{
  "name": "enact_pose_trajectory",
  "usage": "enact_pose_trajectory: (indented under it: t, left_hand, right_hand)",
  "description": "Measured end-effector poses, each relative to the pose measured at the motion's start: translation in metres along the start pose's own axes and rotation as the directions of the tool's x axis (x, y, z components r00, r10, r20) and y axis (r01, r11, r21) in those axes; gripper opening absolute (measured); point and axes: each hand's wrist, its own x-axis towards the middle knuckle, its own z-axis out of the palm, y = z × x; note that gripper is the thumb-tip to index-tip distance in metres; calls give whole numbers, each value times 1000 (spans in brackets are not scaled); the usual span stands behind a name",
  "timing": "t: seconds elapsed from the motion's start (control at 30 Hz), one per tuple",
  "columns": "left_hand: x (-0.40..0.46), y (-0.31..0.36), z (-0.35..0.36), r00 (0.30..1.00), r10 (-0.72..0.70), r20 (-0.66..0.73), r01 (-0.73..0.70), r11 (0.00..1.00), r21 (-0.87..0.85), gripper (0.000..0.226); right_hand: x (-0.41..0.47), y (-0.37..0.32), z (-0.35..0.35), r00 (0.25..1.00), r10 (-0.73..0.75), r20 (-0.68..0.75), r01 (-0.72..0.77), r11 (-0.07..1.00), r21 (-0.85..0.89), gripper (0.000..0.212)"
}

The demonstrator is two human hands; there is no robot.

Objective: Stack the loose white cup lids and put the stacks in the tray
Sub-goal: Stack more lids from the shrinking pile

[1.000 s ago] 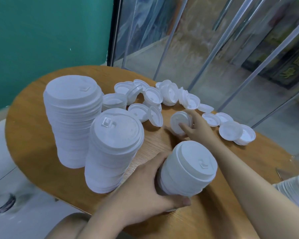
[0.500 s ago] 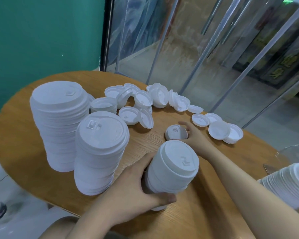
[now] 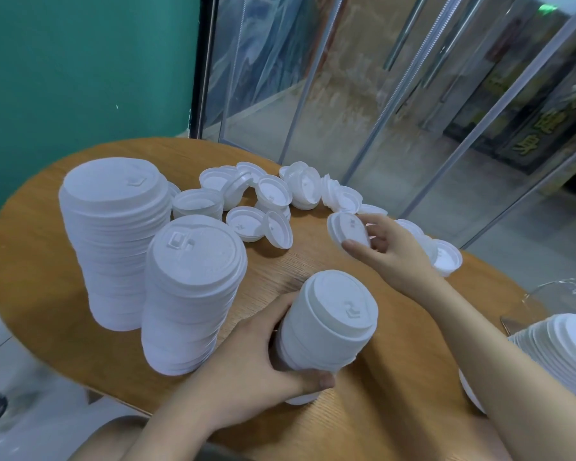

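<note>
Round wooden bench before a teal wall and glass panels. Short stack of lids near the front edge, tilted, clamped in the left hand, grip curled round its base. Single lid just beyond, raised on edge, pinched in the right hand. Loose lids scattered behind. Two tall stacks left. More stacked lids at right edge.
</note>
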Motion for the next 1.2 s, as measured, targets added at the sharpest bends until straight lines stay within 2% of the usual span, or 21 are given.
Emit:
enact_pose_trajectory:
  t: [0.1,0.17,0.23,0.3,0.6,0.73,0.87,0.93,1.03,1.13,1.2]
  left_hand:
    - [0,0,1,1000,-5,-3,5,1000,1,78]
    - [-1,-1,2,1000,-4,-17,3,1000,-4,77]
    - [-2,0,3,1000,-5,-26,5,1000,-9,77]
    - [-2,0,4,1000,-10,-22,10,1000,-16,76]
    - [-3,1,3,1000,-13,-22,12,999,-36,79]
    - [-2,2,3,1000,-16,-21,16,1000,-23,80]
    - [-2,3,2,1000,-22,-19,22,1000,-18,79]
    - [-2,2,2,1000,-14,-22,14,1000,-7,79]
    - [-2,1,3,1000,-3,-25,3,1000,12,77]
    - [0,1,4,1000,3,-28,-2,1000,10,76]
    - [0,1,3,1000,1,-18,-1,1000,3,78]
  right_hand:
    - [-23,-25,-12,999,-46,-2,46,986,161,63]
    - [-41,-38,-21,994,-108,29,100,977,187,61]
    - [-58,-50,-28,980,-187,71,174,972,156,69]
    - [-71,-58,-31,965,-227,131,216,972,91,69]
    - [-85,-71,-28,921,-241,307,285,952,-109,55]
    - [-85,-69,-26,913,-191,362,281,935,-216,77]
    - [-86,-65,-26,903,-189,387,290,931,-222,83]
    - [-85,-65,-26,901,-216,376,289,946,-149,84]
    - [-68,-59,-25,919,-283,275,300,954,-19,77]
    - [-28,-43,-13,959,-232,160,221,972,81,53]
    - [2,-25,4,963,-257,85,256,966,28,35]
